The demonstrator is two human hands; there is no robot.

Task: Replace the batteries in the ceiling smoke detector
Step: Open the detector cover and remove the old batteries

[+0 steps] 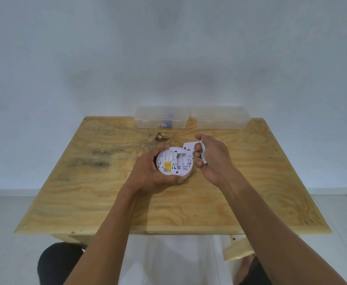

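Detector open, batteries in hand

My left hand [154, 171] is wrapped around the detector [174, 163] just above the tabletop [106, 198], its back side up. My right hand [211, 159] pinches batteries [203, 153] beside it. Two clear boxes [161, 117] stand far behind.

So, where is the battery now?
In the head view, the battery is in the right hand, just right of the smoke detector.

A single head-worn wide-angle camera looked forward and down over a wooden bench [250, 192] set against a pale wall [168, 48], close above both forearms, with floor visible either side.
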